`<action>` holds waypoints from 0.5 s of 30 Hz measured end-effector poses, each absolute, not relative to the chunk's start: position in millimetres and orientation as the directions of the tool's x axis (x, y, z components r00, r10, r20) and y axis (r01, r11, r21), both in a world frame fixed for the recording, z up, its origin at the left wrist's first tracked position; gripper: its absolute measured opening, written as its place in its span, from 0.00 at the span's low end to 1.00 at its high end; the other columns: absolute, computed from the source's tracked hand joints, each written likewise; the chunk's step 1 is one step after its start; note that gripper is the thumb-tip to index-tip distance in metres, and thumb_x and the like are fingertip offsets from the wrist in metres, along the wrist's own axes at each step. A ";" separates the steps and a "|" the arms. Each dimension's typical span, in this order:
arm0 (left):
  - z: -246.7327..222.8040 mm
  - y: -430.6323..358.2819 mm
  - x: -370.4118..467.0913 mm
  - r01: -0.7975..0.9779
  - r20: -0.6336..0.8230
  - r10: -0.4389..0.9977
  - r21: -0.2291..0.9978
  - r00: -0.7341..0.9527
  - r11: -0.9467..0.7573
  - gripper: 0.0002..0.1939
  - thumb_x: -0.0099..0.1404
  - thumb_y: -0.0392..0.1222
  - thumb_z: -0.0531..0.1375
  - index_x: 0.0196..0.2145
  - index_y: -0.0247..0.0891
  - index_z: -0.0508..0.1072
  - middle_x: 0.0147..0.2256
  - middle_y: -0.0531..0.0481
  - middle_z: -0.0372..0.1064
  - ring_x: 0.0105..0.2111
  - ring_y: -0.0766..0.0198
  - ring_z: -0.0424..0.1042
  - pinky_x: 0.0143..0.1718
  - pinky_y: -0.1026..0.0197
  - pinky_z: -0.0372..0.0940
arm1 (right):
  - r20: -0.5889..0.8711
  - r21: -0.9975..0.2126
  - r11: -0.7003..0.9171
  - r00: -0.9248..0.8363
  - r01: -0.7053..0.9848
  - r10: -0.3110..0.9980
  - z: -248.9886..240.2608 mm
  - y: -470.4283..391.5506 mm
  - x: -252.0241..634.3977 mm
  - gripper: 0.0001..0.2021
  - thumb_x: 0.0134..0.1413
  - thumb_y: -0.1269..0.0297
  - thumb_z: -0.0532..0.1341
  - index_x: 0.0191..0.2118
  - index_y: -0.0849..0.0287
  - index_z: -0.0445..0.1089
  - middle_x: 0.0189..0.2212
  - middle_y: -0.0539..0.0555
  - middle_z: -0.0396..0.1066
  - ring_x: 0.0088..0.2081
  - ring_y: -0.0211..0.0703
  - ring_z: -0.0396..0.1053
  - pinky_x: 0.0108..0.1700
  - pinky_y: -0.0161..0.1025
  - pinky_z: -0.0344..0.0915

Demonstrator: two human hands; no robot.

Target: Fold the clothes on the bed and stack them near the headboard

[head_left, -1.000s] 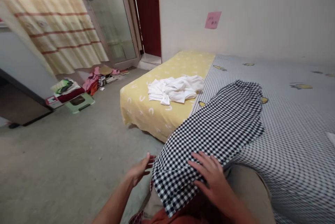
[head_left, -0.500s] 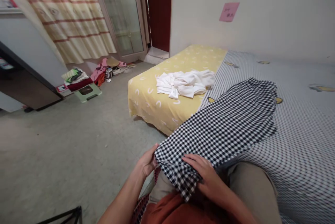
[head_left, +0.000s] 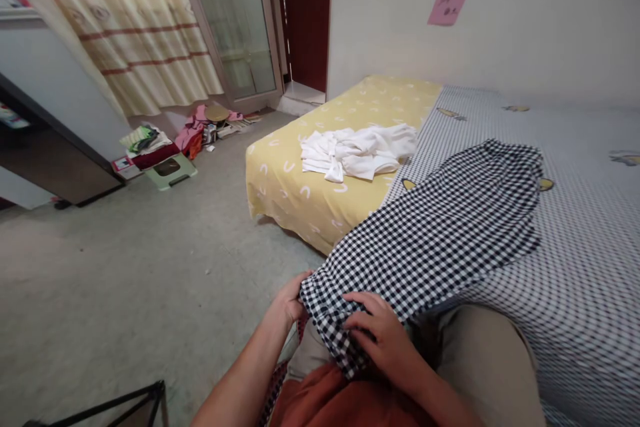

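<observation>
A black-and-white checked garment [head_left: 425,234] stretches from the bed down over my lap, its near end crumpled into folds. At its left corner, my left hand [head_left: 293,297] is closed on the cloth edge, with the fingertips partly hidden beneath the fabric. My right hand [head_left: 377,334] rests over the crumpled near end, fingers bent and spread apart, touching the top of the cloth. Farther back on the bed lies a bunched white garment [head_left: 357,150] with a tied strip at its front.
The bed has a yellow sheet [head_left: 280,180] beside a finely checked grey one [head_left: 590,240]. A green stool [head_left: 173,174] and piled clothes [head_left: 197,130] are on the floor near the curtain [head_left: 150,34]. A black metal frame [head_left: 135,400] stands at bottom left.
The fingers of my right hand have bent and spread over the cloth, where they lay flatter before. My left hand still grips the corner. The view has shifted slightly.
</observation>
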State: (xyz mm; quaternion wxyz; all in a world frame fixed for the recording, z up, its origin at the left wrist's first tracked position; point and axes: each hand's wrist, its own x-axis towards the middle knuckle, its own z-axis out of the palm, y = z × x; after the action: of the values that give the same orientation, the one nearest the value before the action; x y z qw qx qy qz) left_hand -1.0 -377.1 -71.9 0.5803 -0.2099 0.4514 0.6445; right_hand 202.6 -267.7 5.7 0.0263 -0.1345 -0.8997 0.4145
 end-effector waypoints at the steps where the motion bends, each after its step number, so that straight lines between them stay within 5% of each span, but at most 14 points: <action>1: -69.1 -379.3 1.1 -0.938 -0.798 0.553 0.338 -0.239 0.082 0.13 0.68 0.41 0.57 0.47 0.34 0.75 0.34 0.44 0.81 0.31 0.56 0.79 0.40 0.55 0.72 | -0.071 -0.803 0.552 -0.956 0.224 0.285 6.1 -265.6 202.0 0.08 0.56 0.71 0.58 0.35 0.52 0.75 0.58 0.55 0.70 0.60 0.53 0.64 0.62 0.57 0.57; 5: -53.6 -392.7 8.3 -0.925 -0.758 0.591 0.377 -0.277 0.051 0.23 0.73 0.54 0.49 0.51 0.35 0.72 0.40 0.40 0.80 0.39 0.53 0.79 0.46 0.52 0.71 | -0.080 -0.924 0.318 -0.922 0.211 0.380 14.7 -251.8 209.8 0.08 0.60 0.62 0.57 0.34 0.52 0.73 0.53 0.57 0.73 0.55 0.51 0.69 0.59 0.53 0.63; 15: -39.9 -408.7 5.8 -0.851 -0.664 0.664 0.520 -0.345 0.078 0.27 0.65 0.64 0.58 0.48 0.38 0.71 0.43 0.43 0.78 0.40 0.56 0.77 0.39 0.58 0.67 | 0.049 -0.783 0.614 -0.973 0.104 0.227 1.1 -239.0 232.2 0.07 0.61 0.60 0.59 0.34 0.50 0.74 0.48 0.55 0.77 0.52 0.53 0.72 0.54 0.54 0.68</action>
State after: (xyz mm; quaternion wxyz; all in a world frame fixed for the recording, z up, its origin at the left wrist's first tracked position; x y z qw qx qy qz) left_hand 5.8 -408.7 -39.9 0.5637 -0.0994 0.4703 0.6717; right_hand 232.2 -239.0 1.1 0.0718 -0.0925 -0.8954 0.4295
